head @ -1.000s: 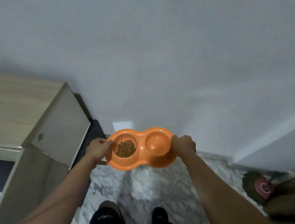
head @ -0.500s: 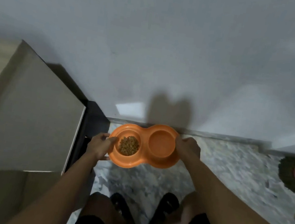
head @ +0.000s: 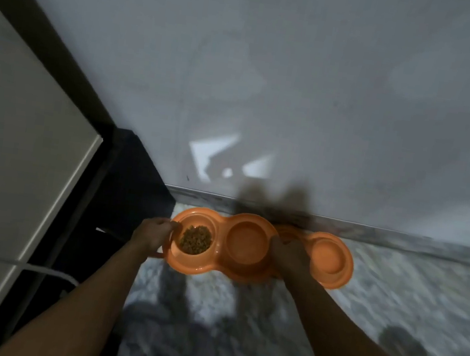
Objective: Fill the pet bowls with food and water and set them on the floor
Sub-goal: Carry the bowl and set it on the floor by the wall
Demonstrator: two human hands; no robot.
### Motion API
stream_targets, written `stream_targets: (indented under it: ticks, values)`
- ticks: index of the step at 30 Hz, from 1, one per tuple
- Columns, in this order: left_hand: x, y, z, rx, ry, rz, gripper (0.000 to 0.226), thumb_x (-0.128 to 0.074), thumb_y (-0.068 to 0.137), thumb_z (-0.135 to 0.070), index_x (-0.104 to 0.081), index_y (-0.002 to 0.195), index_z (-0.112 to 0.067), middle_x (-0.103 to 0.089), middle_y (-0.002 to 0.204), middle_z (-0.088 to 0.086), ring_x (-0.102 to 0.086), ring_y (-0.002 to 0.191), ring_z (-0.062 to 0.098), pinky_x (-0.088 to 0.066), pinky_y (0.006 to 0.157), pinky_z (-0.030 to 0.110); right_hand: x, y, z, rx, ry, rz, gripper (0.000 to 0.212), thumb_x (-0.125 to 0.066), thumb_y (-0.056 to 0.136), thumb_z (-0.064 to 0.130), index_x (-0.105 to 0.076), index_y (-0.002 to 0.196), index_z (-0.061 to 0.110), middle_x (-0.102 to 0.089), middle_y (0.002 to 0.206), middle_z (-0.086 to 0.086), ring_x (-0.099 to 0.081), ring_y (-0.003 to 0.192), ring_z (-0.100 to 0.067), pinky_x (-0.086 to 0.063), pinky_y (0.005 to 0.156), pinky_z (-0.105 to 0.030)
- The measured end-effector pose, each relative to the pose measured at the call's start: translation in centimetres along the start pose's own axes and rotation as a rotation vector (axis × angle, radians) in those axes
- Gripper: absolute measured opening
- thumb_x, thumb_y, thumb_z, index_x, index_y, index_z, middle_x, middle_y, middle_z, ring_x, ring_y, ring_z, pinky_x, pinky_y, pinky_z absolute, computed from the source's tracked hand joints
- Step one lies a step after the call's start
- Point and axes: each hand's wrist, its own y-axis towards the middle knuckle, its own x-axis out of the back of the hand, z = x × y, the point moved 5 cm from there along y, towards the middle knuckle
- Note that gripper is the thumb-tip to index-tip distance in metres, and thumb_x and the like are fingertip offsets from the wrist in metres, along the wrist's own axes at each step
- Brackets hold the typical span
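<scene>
Grey-white marbled floor [head: 389, 314] ends at a stone skirting [head: 414, 244]; an orange double bowl [head: 332, 259] lies on it near that skirting; a dark cabinet [head: 135, 194] stands at left.

Two orange double feeders are in view: the held feeder [head: 215, 265] and a second feeder [head: 334, 258] beside it. Each has two round wells, four in all, though one well of the second feeder is largely hidden. One well alone holds a single heap of kibble [head: 196, 240]. Two bare hands show, the left hand [head: 153, 234] and the right hand [head: 289, 255], one at each end of the held feeder. One pale cabinet [head: 14, 147] stands at left, one white cable [head: 45, 270] runs across it, and three patches of light [head: 209, 156] mark the wall.
</scene>
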Motion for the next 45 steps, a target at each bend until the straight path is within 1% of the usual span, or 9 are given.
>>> stream_targets:
  ticks: [3, 8, 15, 22, 27, 33, 38, 42, 45]
  values:
    - [-0.7, 5.3, 1.6, -0.004, 0.055, -0.001, 0.022, -0.072, 0.076, -0.034, -0.076, 0.093, -0.021, -0.070, 0.083, 0.017, -0.066, 0.064, 0.035, -0.056, 0.058, 0.037, -3.9, 4.1, -1.7, 0.021, 0.052, 0.007, 0.038, -0.057, 0.094, 0.038, -0.068, 0.108, 0.004, -0.069, 0.106, -0.016, -0.064, 0.094, -0.032, -0.055, 0.083, -0.041]
    - [-2.1, 11.0, 2.9, -0.048, 0.091, -0.028, 0.028, -0.073, 0.076, -0.033, -0.077, 0.088, -0.008, -0.069, 0.069, 0.016, -0.064, 0.057, 0.029, -0.055, 0.059, 0.031, -9.0, 8.9, -2.9, 0.038, 0.122, 0.026, 0.054, -0.056, 0.092, 0.052, -0.062, 0.124, 0.008, -0.066, 0.118, -0.016, -0.064, 0.105, -0.034, -0.055, 0.091, -0.049]
    - [-3.9, 15.0, 4.2, -0.092, 0.244, -0.073, 0.075, -0.057, 0.068, -0.055, -0.072, 0.116, 0.000, -0.073, 0.116, 0.025, -0.070, 0.106, 0.039, -0.058, 0.096, 0.042, -11.2, 11.9, -2.6, 0.056, -0.024, 0.023, 0.050, -0.048, 0.100, 0.046, -0.064, 0.121, 0.004, -0.067, 0.118, -0.019, -0.065, 0.103, -0.033, -0.053, 0.084, -0.038]
    - [-5.1, 14.6, 4.0, -0.122, 0.256, -0.082, 0.055, -0.061, 0.095, -0.045, -0.066, 0.132, -0.005, -0.066, 0.132, 0.022, -0.063, 0.121, 0.039, -0.051, 0.103, 0.038, -12.6, 12.3, -2.1, 0.059, -0.167, 0.077, 0.047, -0.036, 0.108, 0.035, -0.059, 0.127, 0.000, -0.060, 0.132, -0.022, -0.058, 0.121, -0.033, -0.045, 0.095, -0.033]
    - [-5.6, 14.6, 4.8, -0.168, 0.251, -0.090, 0.059, -0.063, 0.096, -0.040, -0.051, 0.149, -0.015, -0.057, 0.146, 0.020, -0.054, 0.133, 0.040, -0.045, 0.112, 0.041, -13.2, 12.1, -2.2, 0.081, -0.102, 0.154, 0.048, -0.055, 0.098, 0.037, -0.061, 0.130, 0.001, -0.063, 0.130, -0.020, -0.060, 0.121, -0.036, -0.049, 0.100, -0.039]
    - [-6.9, 11.3, 1.9, -0.367, 0.273, -0.346, 0.038, -0.063, 0.091, -0.021, -0.068, 0.128, -0.011, -0.067, 0.127, 0.023, -0.060, 0.123, 0.041, -0.049, 0.103, 0.042, -7.0, 10.8, -2.4, 0.254, -0.149, 0.059, 0.032, -0.056, 0.096, 0.034, -0.071, 0.113, 0.012, -0.070, 0.110, -0.001, -0.064, 0.100, -0.023, -0.048, 0.079, -0.030]
    - [-15.1, 7.1, -2.4, -0.550, 0.247, -0.241, 0.013, -0.061, 0.092, -0.018, -0.070, 0.096, -0.009, -0.073, 0.102, 0.022, -0.067, 0.100, 0.041, -0.048, 0.080, 0.040, 2.7, 12.1, -6.0, 0.155, -0.259, -0.096, 0.025, -0.055, 0.090, 0.025, -0.072, 0.083, 0.008, -0.074, 0.080, -0.014, -0.070, 0.092, -0.029, -0.052, 0.080, -0.034]
    - [-21.6, 5.1, -2.9, -0.539, 0.266, -0.070, 0.014, -0.064, 0.090, -0.016, -0.068, 0.103, -0.012, -0.074, 0.097, 0.014, -0.068, 0.101, 0.036, -0.044, 0.074, 0.034, 7.3, 14.2, -9.1, 0.023, -0.335, -0.174, 0.043, -0.058, 0.091, 0.038, -0.061, 0.121, 0.007, -0.065, 0.126, -0.020, -0.059, 0.119, -0.038, -0.047, 0.094, -0.035]
    - [-26.3, 4.8, -3.0, -0.483, 0.365, 0.059, 0.041, -0.065, 0.095, -0.028, -0.064, 0.131, -0.008, -0.070, 0.128, 0.018, -0.063, 0.122, 0.035, -0.050, 0.099, 0.038, 9.5, 16.4, -12.4, -0.092, -0.331, -0.170, 0.061, -0.054, 0.092, 0.049, -0.049, 0.136, 0.007, -0.053, 0.138, -0.019, -0.050, 0.129, -0.039, -0.040, 0.105, -0.041]
